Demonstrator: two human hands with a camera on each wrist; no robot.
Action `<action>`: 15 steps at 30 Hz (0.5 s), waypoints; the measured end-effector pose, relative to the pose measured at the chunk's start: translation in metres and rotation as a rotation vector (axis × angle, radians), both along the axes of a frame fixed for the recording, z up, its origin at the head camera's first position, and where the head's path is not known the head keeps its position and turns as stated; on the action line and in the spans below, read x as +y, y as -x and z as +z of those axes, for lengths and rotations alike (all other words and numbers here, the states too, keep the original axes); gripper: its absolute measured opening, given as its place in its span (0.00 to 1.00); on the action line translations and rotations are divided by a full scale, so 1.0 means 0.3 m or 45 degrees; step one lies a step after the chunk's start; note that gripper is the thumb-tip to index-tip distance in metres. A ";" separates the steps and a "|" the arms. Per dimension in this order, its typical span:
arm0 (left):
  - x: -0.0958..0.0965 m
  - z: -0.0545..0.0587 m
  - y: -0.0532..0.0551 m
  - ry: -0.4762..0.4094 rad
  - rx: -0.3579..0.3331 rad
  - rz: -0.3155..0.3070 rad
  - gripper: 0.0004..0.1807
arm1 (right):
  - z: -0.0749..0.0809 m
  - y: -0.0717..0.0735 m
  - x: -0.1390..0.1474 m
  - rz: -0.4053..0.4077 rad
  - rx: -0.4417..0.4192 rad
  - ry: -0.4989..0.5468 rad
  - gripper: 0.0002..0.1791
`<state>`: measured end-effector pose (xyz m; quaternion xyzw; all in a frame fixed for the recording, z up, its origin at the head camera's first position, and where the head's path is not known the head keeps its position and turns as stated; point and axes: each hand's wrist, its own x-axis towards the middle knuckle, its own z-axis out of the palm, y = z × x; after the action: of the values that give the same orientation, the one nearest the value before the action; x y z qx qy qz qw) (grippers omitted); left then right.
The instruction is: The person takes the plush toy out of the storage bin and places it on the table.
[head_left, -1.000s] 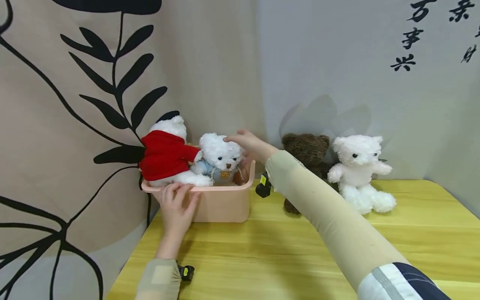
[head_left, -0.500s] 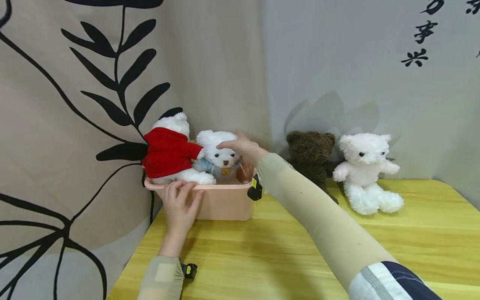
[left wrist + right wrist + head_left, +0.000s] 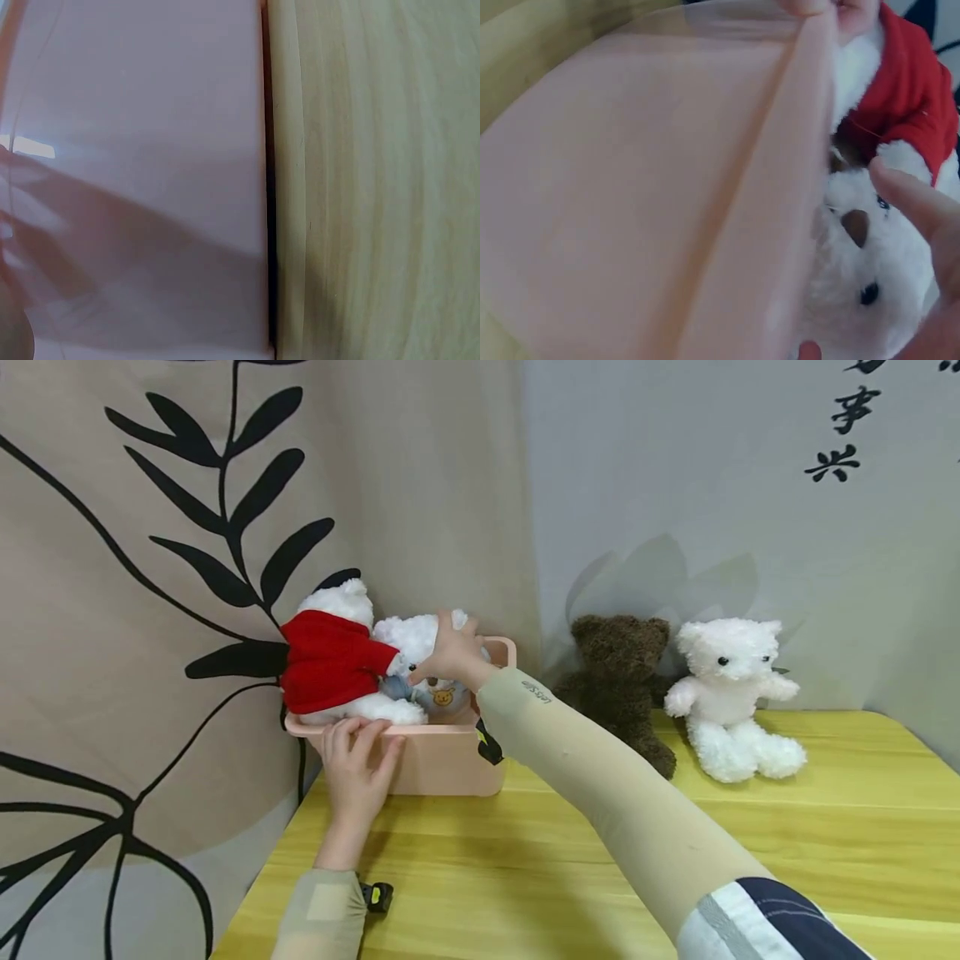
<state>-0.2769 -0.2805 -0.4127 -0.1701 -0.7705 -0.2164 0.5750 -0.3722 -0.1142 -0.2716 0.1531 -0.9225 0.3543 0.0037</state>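
Observation:
A pink plastic bin (image 3: 450, 764) stands on the table. My left hand (image 3: 356, 777) grips its near rim, fingers over the edge and thumb outside. In the bin, a white teddy bear in a light blue top (image 3: 444, 697) sits on the right, partly covered by my right hand (image 3: 453, 652). That hand rests on the bear's head with spread fingers, its thumb (image 3: 911, 195) along the face in the right wrist view. Beside it a white bear in a red sweater (image 3: 333, 662) leans against the left end. The left wrist view shows the bin's wall (image 3: 150, 112) close up.
A brown teddy bear (image 3: 622, 685) and a bare white teddy bear (image 3: 731, 693) sit to the right on the wooden table (image 3: 480, 877). The brown one is partly behind my right forearm. A curtain (image 3: 450, 485) with leaf prints hangs behind.
My right hand has moved left from beside the blue-topped bear onto its head and face. The bear's head has shifted slightly left. My left hand has stayed on the rim.

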 end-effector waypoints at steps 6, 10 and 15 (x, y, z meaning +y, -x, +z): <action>0.001 0.000 0.002 -0.002 -0.009 0.003 0.19 | -0.009 0.001 -0.009 -0.003 0.047 -0.133 0.65; 0.002 -0.001 0.004 -0.005 0.000 0.004 0.19 | 0.006 0.008 -0.005 -0.001 0.102 -0.126 0.57; -0.001 -0.001 0.005 -0.011 0.004 -0.002 0.18 | 0.057 0.013 0.001 0.010 0.175 -0.138 0.51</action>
<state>-0.2784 -0.2809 -0.4130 -0.1686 -0.7683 -0.2201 0.5769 -0.3760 -0.1140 -0.2545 0.1807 -0.9373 0.2925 0.0574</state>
